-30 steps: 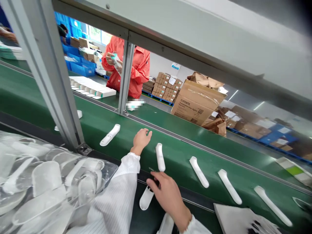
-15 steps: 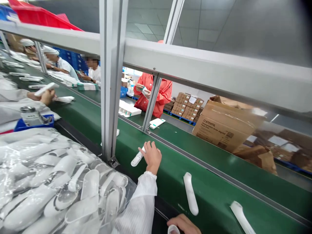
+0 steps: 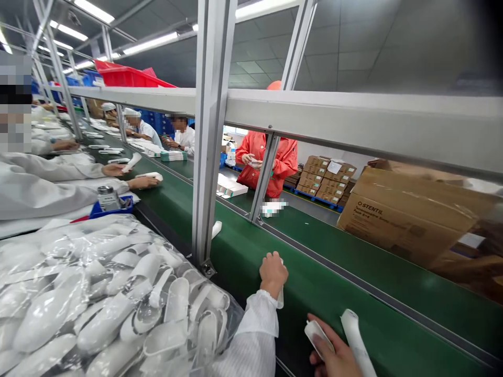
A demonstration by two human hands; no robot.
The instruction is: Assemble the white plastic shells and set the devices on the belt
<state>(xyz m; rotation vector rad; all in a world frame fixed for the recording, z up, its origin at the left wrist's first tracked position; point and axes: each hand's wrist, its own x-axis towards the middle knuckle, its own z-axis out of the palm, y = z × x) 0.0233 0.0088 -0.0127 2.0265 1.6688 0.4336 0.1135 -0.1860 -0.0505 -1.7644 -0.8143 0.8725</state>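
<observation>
Over the green belt, my left hand is closed around a white, elongated thermometer body, most of it hidden behind the fingers. At the lower right, my right hand grips a small, rounded white plastic cover between thumb and fingers. Just beyond that hand, a white curved thermometer lies on the belt, its lower end cut off by the picture edge. On my left, a clear bag is filled with many loose white plastic covers.
A metal post rises between the bag and the belt. A blue tray with a small jar stands beyond the bag. Co-workers' hands handle white pieces at the left. Across the belt, a person in a red coat stands near a large carton.
My left hand has gone from spread fingers to a closed grip on the thermometer body. My right hand has come further into view with the white cover. The view has swung left.
</observation>
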